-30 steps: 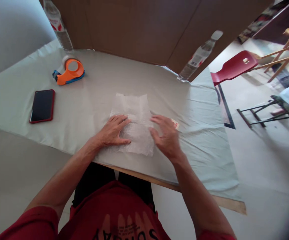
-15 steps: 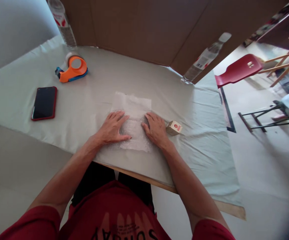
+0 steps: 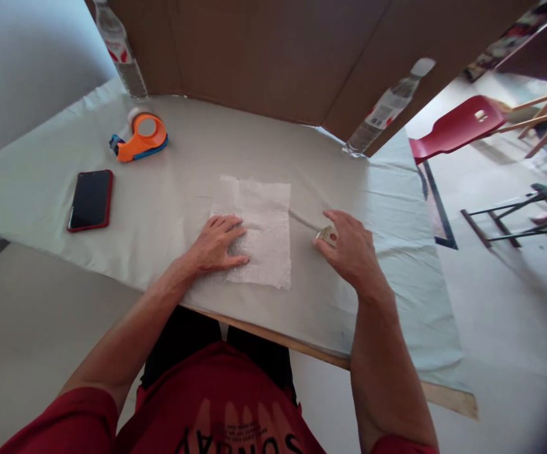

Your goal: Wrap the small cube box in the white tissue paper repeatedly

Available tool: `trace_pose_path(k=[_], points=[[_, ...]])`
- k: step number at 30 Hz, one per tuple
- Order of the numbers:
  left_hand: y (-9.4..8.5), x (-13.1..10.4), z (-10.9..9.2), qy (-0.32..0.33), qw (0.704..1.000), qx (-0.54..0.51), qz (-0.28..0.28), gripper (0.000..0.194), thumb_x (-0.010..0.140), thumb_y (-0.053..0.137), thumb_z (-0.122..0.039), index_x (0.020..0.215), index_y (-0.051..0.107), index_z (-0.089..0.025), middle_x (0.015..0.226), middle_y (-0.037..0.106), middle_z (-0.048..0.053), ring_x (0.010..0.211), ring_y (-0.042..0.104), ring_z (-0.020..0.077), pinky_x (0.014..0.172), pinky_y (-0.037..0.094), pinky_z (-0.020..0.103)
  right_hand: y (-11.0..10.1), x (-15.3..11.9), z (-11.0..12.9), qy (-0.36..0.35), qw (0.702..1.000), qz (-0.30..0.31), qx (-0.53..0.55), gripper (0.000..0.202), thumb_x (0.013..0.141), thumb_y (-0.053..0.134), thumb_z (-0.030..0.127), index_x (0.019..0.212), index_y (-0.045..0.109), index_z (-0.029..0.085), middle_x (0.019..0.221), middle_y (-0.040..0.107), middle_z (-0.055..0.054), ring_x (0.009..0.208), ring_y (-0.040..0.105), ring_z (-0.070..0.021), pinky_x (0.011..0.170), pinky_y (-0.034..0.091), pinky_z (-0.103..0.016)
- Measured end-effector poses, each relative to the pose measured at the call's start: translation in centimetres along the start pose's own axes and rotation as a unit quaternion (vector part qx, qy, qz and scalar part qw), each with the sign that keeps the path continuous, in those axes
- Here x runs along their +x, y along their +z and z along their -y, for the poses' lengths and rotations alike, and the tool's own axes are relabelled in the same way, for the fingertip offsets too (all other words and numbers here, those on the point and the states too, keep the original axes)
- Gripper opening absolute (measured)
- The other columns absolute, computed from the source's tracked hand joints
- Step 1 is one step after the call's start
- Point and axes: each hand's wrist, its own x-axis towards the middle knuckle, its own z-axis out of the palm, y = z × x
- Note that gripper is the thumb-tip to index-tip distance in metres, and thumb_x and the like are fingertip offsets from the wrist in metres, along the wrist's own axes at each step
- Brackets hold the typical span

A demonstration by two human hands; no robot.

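A whitish sheet of bubble wrap [image 3: 266, 233] lies flat on the cloth-covered table in front of me. My left hand [image 3: 220, 246] rests on its left part, fingers spread and palm down. To the right of the sheet, my right hand [image 3: 353, 249] is closed round a small cardboard box [image 3: 328, 236], thumb on the near side and fingers on the far side. The box's pale top with a red mark shows between them; its lower part is mostly hidden by the hand.
An orange tape dispenser [image 3: 147, 137] and a phone in a red case [image 3: 91, 199] lie on the left. A brown cardboard panel [image 3: 254, 57] stands at the back, with water bottles at its left [image 3: 125, 60] and right [image 3: 387, 110]. A red chair [image 3: 462, 129] stands beyond the table.
My right hand has left the bubble wrap, moved right and taken hold of the small box. My left hand has stayed on the sheet.
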Motion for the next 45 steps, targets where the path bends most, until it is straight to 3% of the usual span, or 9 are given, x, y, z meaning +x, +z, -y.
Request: trace_pose_path(k=[3,6,13,18,23,30,36,42,45], points=[[0.1,0.0,-0.1,-0.004,1.000,-0.008,-0.006,0.068,0.078,0.074,-0.053,0.134,0.060,-0.017,0.145,0.057,0.019,0.137,0.048,0.0376,0.117,0.031,0.056,-0.3,-1.4,-2.1,0.031,0.999,0.042,-0.015,0.052,0.081,0.061,0.031,0.132,0.059,0.020,0.126,0.068,-0.017,0.112,0.065,-0.0365,0.091,0.051,-0.056],[0.2,0.1,-0.2,-0.009,1.000,-0.025,-0.016,0.070,0.080,0.072,-0.052,0.139,0.056,-0.018,0.144,0.057,0.018,0.137,0.049,0.0373,0.118,0.031,0.056,-0.3,-1.9,-2.3,0.032,0.999,0.027,0.022,0.047,0.081,0.060,0.029,0.127,0.062,0.019,0.118,0.072,-0.015,0.104,0.068,-0.0318,0.089,0.055,-0.050],[0.2,0.0,0.1,-0.041,0.997,-0.050,-0.043,0.071,0.083,0.067,-0.045,0.145,0.047,-0.015,0.142,0.057,0.020,0.137,0.049,0.0365,0.116,0.037,0.054,-0.9,0.1,4.8,-0.071,0.982,0.008,0.175,0.050,0.083,0.064,0.025,0.132,0.059,0.021,0.121,0.071,-0.011,0.099,0.069,-0.0237,0.087,0.057,-0.040],[0.5,-0.1,0.9,-0.027,0.996,-0.068,-0.050,0.082,0.077,0.063,-0.034,0.152,0.037,-0.014,0.148,0.052,0.020,0.138,0.049,0.0349,0.116,0.037,0.053,2.7,2.4,8.5,-0.152,0.963,0.076,0.207,0.053,0.082,0.057,0.013,0.134,0.057,0.021,0.131,0.067,-0.012,0.119,0.063,-0.0253,0.105,0.051,-0.043],[0.6,0.0,1.1,-0.038,0.995,-0.083,-0.050,0.086,0.072,0.058,-0.025,0.154,0.034,-0.015,0.149,0.051,0.019,0.137,0.049,0.0344,0.115,0.038,0.053,5.8,2.9,8.2,-0.167,0.946,0.134,0.242,0.058,0.082,0.057,0.015,0.140,0.052,0.023,0.141,0.059,-0.013,0.129,0.058,-0.0260,0.105,0.051,-0.046],[0.5,-0.1,0.9,-0.045,0.993,-0.092,-0.054,0.084,0.071,0.056,-0.022,0.153,0.037,-0.016,0.146,0.055,0.018,0.134,0.052,0.0337,0.114,0.040,0.052,6.2,2.0,7.1,-0.101,0.937,0.125,0.309,0.054,0.084,0.060,0.024,0.138,0.054,0.021,0.132,0.066,-0.013,0.108,0.069,-0.0235,0.097,0.057,-0.042],[0.4,-0.1,1.0,-0.050,0.993,-0.091,-0.051,0.084,0.070,0.056,-0.023,0.152,0.039,-0.016,0.145,0.056,0.017,0.132,0.053,0.0331,0.114,0.040,0.051,6.8,2.1,7.3,-0.094,0.929,0.132,0.333,0.052,0.084,0.060,0.025,0.136,0.056,0.020,0.131,0.067,-0.012,0.111,0.069,-0.0233,0.099,0.055,-0.042],[0.4,-0.1,1.0,-0.057,0.992,-0.091,-0.059,0.081,0.069,0.055,-0.021,0.150,0.042,-0.015,0.144,0.057,0.017,0.133,0.054,0.0326,0.115,0.040,0.052,5.0,1.9,7.5,-0.107,0.948,0.097,0.283,0.057,0.083,0.061,0.025,0.139,0.052,0.022,0.140,0.061,-0.013,0.119,0.064,-0.0253,0.097,0.055,-0.043],[0.4,-0.1,0.9,-0.066,0.990,-0.096,-0.076,0.078,0.070,0.054,-0.021,0.147,0.045,-0.016,0.146,0.057,0.014,0.133,0.054,0.0305,0.116,0.041,0.050,2.4,0.7,7.8,-0.118,0.960,0.056,0.246,0.042,0.087,0.063,0.028,0.128,0.060,0.022,0.123,0.069,-0.011,0.108,0.067,-0.0248,0.094,0.054,-0.043]])
